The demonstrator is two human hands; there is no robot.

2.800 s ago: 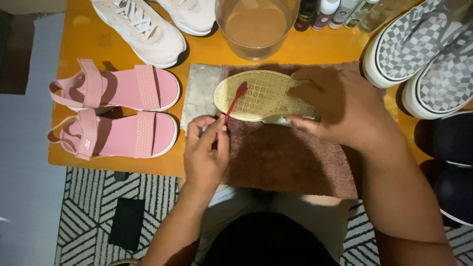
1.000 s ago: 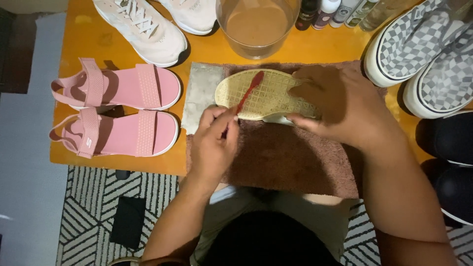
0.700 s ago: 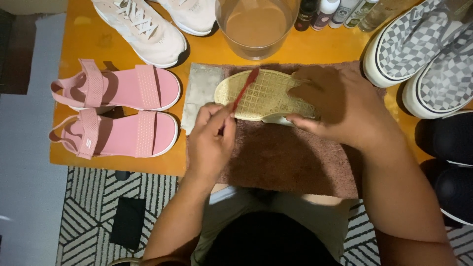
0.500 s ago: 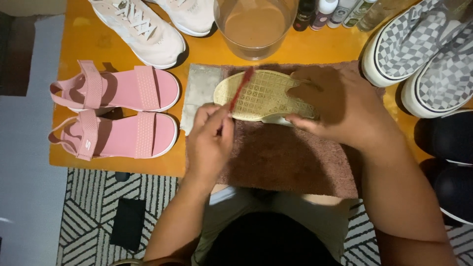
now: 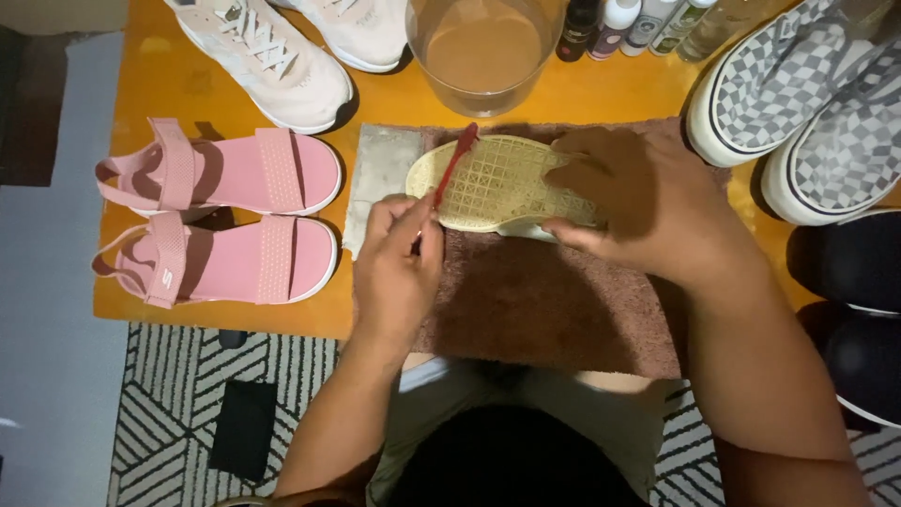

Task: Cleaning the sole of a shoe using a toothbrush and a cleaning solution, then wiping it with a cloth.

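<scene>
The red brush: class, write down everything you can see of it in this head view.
The red brush is thin, like a toothbrush, with a plastic-looking handle. It slants up and to the right, its head at the toe of the upturned pale yellow shoe sole. The left hand pinches its lower end between its fingers; the right hand steadies the shoe. Bristles cannot be made out.

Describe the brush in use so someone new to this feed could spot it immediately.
Start at the orange table, then find the brown towel spread at its middle, where the right hand steadies an upturned shoe with a yellowish grid sole. The red brush lies slanted across that sole's left end, pinched by the left hand: the only thin red thing there.
</scene>
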